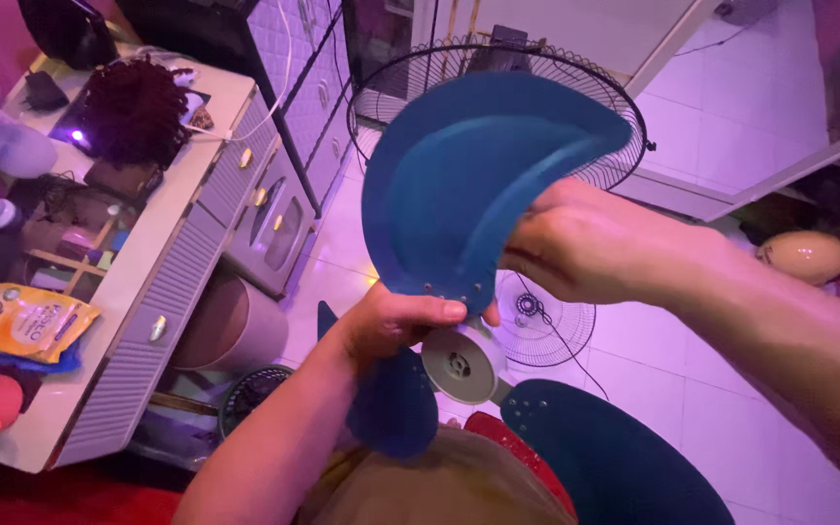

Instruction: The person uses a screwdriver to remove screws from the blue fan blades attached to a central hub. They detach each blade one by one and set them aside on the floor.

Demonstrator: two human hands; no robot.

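Both hands work on a blue three-bladed fan propeller (478, 185), held up in the middle of the view above the person's lap. The step in hand looks like turning or checking the propeller at its pale round hub (463, 363); doing that well means keeping the hub steady with one hand while the other guides a blade by its root, near the small rivets, without bending the thin plastic.

The left hand (396, 321) is closed around the hub from the left, thumb laid across the base of the upper blade. The right hand (590, 243) is curled shut on that same blade's right edge, fingers wrapped behind it (their tips are hidden).

The other two blades hang low, one near the left wrist, one to the near right. Beyond, on the white tiled floor, lie a large wire fan guard (498, 107) and a smaller round grille (544, 331). At left stands a cluttered drawer cabinet (167, 282) with a yellow snack bag (21, 321).
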